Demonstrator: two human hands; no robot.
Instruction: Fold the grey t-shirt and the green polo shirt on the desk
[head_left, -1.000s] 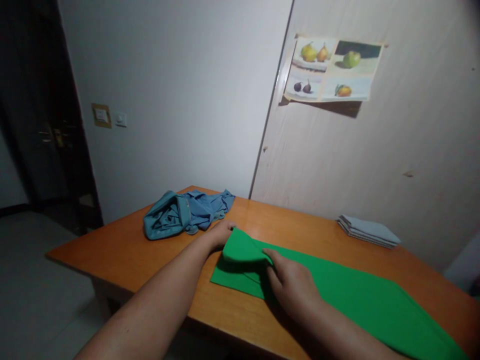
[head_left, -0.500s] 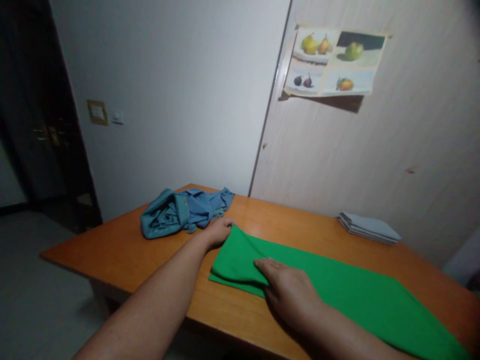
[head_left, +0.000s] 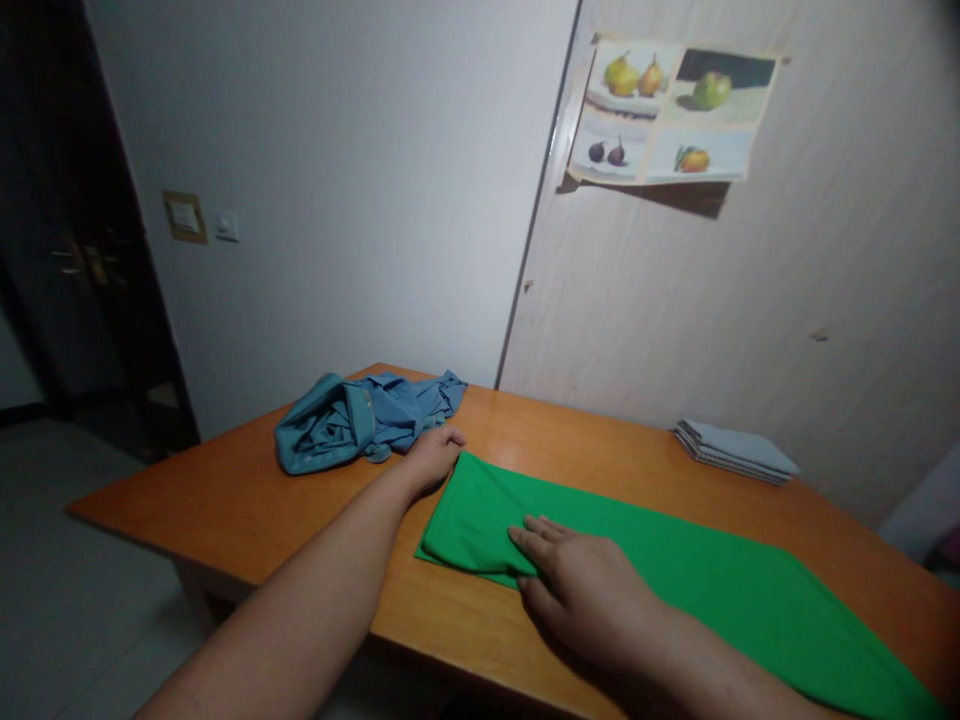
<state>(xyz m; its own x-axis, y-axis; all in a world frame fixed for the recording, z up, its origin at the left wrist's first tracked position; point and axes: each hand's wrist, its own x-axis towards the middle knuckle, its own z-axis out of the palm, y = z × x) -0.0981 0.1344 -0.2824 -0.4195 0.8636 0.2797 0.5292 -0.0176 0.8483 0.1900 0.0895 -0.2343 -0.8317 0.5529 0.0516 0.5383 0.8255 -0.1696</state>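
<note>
A long green cloth [head_left: 660, 570] lies flat across the orange wooden table [head_left: 247, 490], its near-left end folded over. My left hand [head_left: 433, 458] rests at the cloth's far-left corner, fingers curled on the edge of the fabric. My right hand [head_left: 581, 582] lies flat on the cloth near its left end, fingers stretched out and pressing down.
A crumpled blue garment [head_left: 360, 418] sits at the table's back left, close to my left hand. A stack of folded grey cloths [head_left: 731, 452] lies at the back right by the wall. A fruit poster [head_left: 667, 115] hangs above. A dark doorway is at the far left.
The lifted end of the green cloth has been laid down flat. My right hand went from pinching the fold to lying flat on the cloth; my left hand stayed at the corner.
</note>
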